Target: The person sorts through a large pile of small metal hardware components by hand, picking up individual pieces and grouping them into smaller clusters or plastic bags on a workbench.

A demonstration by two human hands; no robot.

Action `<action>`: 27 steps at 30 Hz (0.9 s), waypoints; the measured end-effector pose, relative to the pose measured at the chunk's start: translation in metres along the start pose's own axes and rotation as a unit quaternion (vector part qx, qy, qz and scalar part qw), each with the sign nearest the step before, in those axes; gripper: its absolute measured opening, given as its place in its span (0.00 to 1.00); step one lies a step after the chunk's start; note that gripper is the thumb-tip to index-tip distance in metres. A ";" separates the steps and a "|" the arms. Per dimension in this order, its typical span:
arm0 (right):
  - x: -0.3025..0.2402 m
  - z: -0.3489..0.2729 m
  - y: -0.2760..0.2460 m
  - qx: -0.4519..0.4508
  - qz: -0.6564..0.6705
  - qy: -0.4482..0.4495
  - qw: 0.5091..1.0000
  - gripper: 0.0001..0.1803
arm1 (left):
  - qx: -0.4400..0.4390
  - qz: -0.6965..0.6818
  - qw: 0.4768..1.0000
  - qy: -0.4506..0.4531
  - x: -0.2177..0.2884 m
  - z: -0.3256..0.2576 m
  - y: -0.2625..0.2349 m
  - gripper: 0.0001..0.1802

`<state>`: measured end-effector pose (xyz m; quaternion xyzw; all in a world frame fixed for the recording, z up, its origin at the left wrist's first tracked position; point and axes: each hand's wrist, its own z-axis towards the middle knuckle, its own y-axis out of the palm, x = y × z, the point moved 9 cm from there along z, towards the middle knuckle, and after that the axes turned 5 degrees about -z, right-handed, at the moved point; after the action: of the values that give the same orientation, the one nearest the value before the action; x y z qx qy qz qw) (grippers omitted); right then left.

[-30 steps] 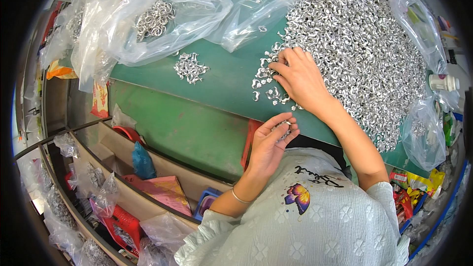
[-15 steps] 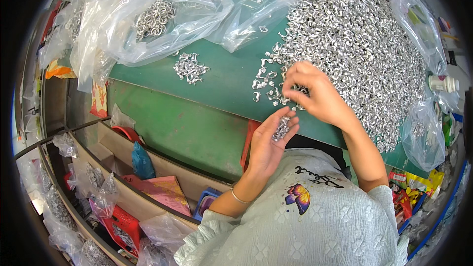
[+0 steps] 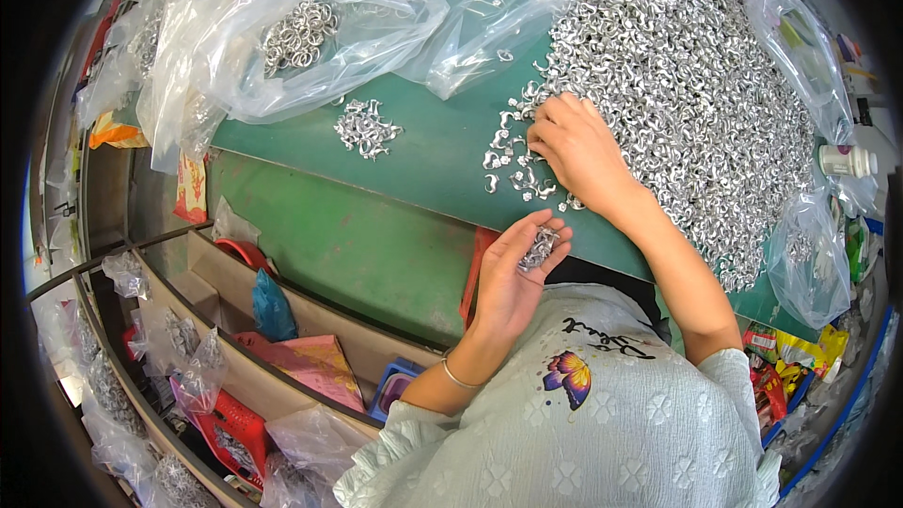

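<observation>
A wide heap of small, curved silver metal pieces (image 3: 696, 103) covers the right part of the green table (image 3: 442, 160). My right hand (image 3: 576, 146) is at the left edge of this heap, palm down, its bent fingers drawn together among the pieces. Its fingertips are hidden, so whatever they pinch does not show. Just off the table's near edge, my left hand (image 3: 513, 268) is palm up with curled fingers, cupping a small cluster of silver pieces (image 3: 539, 249). Several loose pieces (image 3: 522, 177) are scattered between the two hands and the heap.
A small separate pile of silver pieces (image 3: 367, 128) sits left of the heap. Behind it, an open clear plastic bag (image 3: 395, 14) holds silver rings (image 3: 299, 33). A white bottle (image 3: 847, 161) stands far right. Divided bins (image 3: 235, 296) with bags and a red basket (image 3: 230, 433) lie lower left.
My right hand has moved away from above the left hand, up and slightly left, onto the heap's edge. The left hand with its cluster stays almost in place.
</observation>
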<state>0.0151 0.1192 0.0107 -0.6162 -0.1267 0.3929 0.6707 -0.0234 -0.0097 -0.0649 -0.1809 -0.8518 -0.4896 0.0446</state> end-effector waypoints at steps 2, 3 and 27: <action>0.001 -0.005 -0.005 -0.013 0.079 0.004 0.997 0.05 | 0.007 -0.009 1.000 0.015 0.004 0.000 0.001 0.16; 0.000 -0.008 -0.010 -0.027 0.132 0.002 0.991 0.05 | 0.010 -0.013 1.000 0.022 0.006 0.000 0.003 0.17; 0.032 -0.029 0.013 -0.105 0.692 0.233 0.675 0.06 | -0.004 -0.030 0.999 0.028 0.004 0.002 -0.001 0.15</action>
<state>0.0507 0.1193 -0.0172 -0.6657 0.4559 0.5725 0.1458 -0.0278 -0.0074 -0.0657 -0.1422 -0.8532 -0.4990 0.0529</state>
